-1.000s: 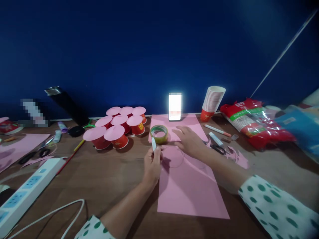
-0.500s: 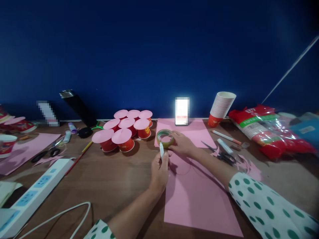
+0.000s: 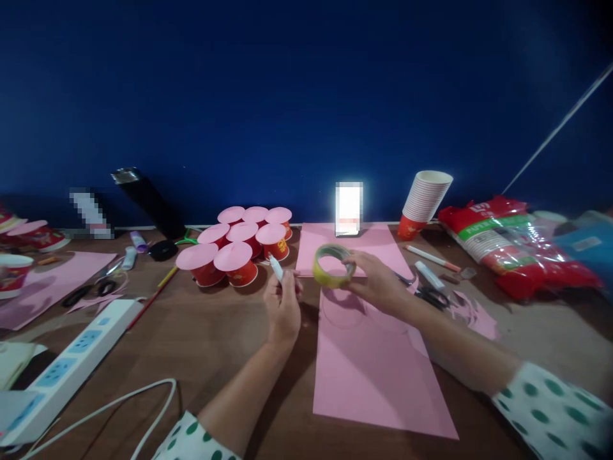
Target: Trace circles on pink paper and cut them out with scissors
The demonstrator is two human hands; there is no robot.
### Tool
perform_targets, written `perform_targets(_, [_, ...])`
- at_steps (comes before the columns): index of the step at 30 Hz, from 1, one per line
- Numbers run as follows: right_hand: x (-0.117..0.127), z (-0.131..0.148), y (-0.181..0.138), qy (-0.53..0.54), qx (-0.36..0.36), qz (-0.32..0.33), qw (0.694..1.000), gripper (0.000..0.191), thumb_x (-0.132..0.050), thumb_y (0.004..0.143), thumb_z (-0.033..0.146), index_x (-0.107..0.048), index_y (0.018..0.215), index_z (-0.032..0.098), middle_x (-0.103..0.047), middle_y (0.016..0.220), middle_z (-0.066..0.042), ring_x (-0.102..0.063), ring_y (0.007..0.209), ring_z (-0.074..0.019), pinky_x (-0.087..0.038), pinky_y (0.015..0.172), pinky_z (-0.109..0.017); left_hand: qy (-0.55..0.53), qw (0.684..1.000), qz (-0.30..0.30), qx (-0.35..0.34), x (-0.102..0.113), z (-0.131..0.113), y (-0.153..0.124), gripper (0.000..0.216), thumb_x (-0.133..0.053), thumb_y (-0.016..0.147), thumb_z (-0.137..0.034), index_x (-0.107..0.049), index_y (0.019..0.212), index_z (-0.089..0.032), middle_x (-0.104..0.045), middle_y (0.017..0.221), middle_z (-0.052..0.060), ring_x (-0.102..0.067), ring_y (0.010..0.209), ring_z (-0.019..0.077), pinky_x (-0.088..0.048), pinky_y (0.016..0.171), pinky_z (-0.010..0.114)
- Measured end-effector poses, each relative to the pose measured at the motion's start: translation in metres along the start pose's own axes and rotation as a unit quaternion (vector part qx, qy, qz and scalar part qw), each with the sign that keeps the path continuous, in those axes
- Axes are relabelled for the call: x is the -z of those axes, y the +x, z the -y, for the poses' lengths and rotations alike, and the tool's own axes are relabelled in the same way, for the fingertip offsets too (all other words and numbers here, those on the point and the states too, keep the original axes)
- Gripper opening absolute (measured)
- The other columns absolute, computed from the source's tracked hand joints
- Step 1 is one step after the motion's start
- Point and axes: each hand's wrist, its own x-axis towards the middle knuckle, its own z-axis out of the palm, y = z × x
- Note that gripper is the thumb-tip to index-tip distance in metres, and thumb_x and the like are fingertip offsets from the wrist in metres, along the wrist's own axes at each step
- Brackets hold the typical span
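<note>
Left hand [image 3: 282,313] holding marker [image 3: 276,268], right [image 3: 380,281] gripping tape [image 3: 330,278]

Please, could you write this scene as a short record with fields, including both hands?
left hand: holds a white pen-like tool
right hand: grips a tape roll at its right side
nearest the person: pink sheet
left group: eight red cups, inverted, topped with pink discs
back: lit phone
right: cup stack, scissors, red bag
</note>
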Motion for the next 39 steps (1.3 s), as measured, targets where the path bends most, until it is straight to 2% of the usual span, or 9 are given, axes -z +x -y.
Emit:
perform_targets(2, [0.015,0.005,-0.028,-0.003,0.0,0.011,1.0,0.04,-0.066,0.077,0.038,-0.057,0.112,0.02,-0.058,0.123,-0.012,-0.051,0.116,-0.0278,-0.042,0.096,-0.046,-0.014,1.0,-0.018,-0.001,0.001,0.0,0.006,0.023,-0.055,0.082,-0.037,-0.059,0.075,-0.016,-0.048,0.056,-0.004,-0.042,0.05,0.0065,-0.032,0.046,0.016])
perform_targets(5, [0.03,0.018,-0.07,-0.02,0.011,0.033,0.999,0.042,-0.067,0.076,0.033,-0.056,0.114,0.02,-0.055,0.127,-0.012,-0.05,0.118,-0.0288,-0.041,0.098,-0.046,-0.011,0.999,-0.008,0.029,0.0,0.004,0.006,0.023,-0.056,0.082,-0.037,-0.059,0.075,-0.015,-0.048,0.057,-0.004,-0.042,0.049,0.006,-0.032,0.046,0.016])
perform_targets(8, [0.035,0.035,-0.103,-0.02,0.03,0.052,0.998,0.038,-0.065,0.074,0.024,-0.057,0.111,0.021,-0.055,0.127,-0.012,-0.051,0.116,-0.0275,-0.044,0.096,-0.043,-0.006,0.999,0.019,0.047,-0.003,0.009,0.0,0.023,-0.056,0.082,-0.036,-0.058,0.076,-0.014,-0.048,0.057,-0.004,-0.042,0.049,0.0058,-0.033,0.046,0.016])
perform_targets(11, [0.031,0.05,-0.12,-0.02,0.048,0.063,0.997,0.042,-0.062,0.07,0.013,-0.057,0.111,0.02,-0.054,0.128,-0.012,-0.048,0.119,-0.0273,-0.042,0.099,-0.043,-0.002,0.998,0.031,0.054,-0.005,0.011,-0.005,0.024,-0.055,0.082,-0.038,-0.058,0.075,-0.014,-0.048,0.056,-0.004,-0.041,0.048,0.0054,-0.032,0.045,0.016])
perform_targets(14, [0.024,0.06,-0.125,-0.008,0.047,0.083,0.995,0.045,-0.061,0.069,0.009,-0.057,0.112,0.02,-0.054,0.127,-0.011,-0.046,0.12,-0.0267,-0.04,0.1,-0.043,0.011,0.997,0.04,0.062,-0.004,0.013,-0.007,0.026,-0.055,0.082,-0.039,-0.058,0.076,-0.014,-0.049,0.055,-0.004,-0.041,0.047,0.0054,-0.032,0.044,0.016])
perform_targets(22, [0.011,0.068,-0.125,0.015,0.036,0.097,0.995,0.037,-0.063,0.073,0.012,-0.059,0.109,0.02,-0.053,0.123,-0.012,-0.047,0.115,-0.0262,-0.043,0.097,-0.042,0.014,0.997,0.046,0.065,-0.003,0.015,-0.007,0.027,-0.057,0.08,-0.04,-0.058,0.075,-0.013,-0.048,0.055,-0.004,-0.041,0.046,0.0056,-0.033,0.044,0.017])
perform_targets(31, [0.009,0.065,-0.128,0.012,0.033,0.104,0.994,0.041,-0.063,0.072,0.012,-0.057,0.112,0.021,-0.053,0.125,-0.013,-0.048,0.115,-0.0283,-0.044,0.095,-0.046,0.023,0.996,0.053,0.065,-0.004,0.015,-0.007,0.028,-0.057,0.079,-0.042,-0.059,0.074,-0.015,-0.048,0.053,-0.005,-0.041,0.046,0.0061,-0.032,0.045,0.017])
perform_targets(39, [0.013,0.063,-0.121,0.018,0.029,0.114,0.993,0.04,-0.063,0.073,0.012,-0.058,0.112,0.021,-0.054,0.126,-0.012,-0.051,0.115,-0.0267,-0.047,0.094,-0.043,0.028,0.995,0.068,0.069,-0.003,0.017,-0.008,0.026,-0.055,0.082,-0.04,-0.057,0.075,-0.015,-0.046,0.054,-0.005,-0.04,0.046,0.0062,-0.032,0.044,0.018])
